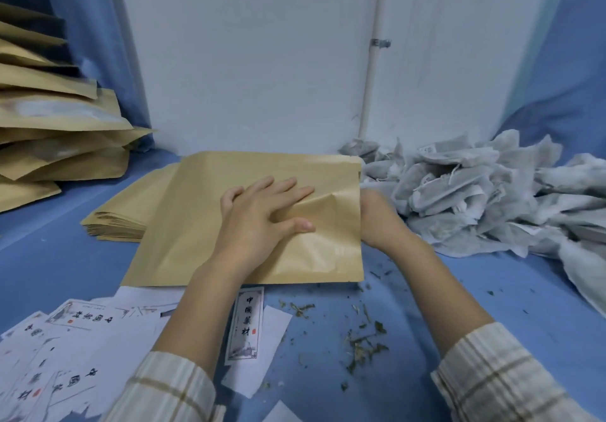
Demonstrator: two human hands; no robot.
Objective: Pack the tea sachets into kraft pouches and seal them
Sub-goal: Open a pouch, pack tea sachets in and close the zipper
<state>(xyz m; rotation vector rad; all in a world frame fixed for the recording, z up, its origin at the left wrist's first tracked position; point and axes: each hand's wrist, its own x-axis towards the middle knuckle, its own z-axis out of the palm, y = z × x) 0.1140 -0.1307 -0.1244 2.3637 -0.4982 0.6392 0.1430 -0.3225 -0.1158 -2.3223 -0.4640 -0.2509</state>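
A flat kraft pouch [203,212] lies in the middle of the blue table, with its mouth facing right. My left hand [259,215] rests on top of it, fingers spread and straight, thumb pressing the paper near the mouth. My right hand [377,221] reaches into the mouth from the right; its fingers are hidden inside the pouch, so I cannot see what they hold. The paper bulges and creases above them. A heap of grey-white tea sachets [475,198] lies just right of the pouch.
A stack of empty kraft pouches [121,221] sits under and left of the one in hand. Filled pouches [59,146] are piled at the far left. Printed labels [65,339] and a single label [247,323] lie near me, with loose tea bits [364,346]. A white wall [262,61] stands behind.
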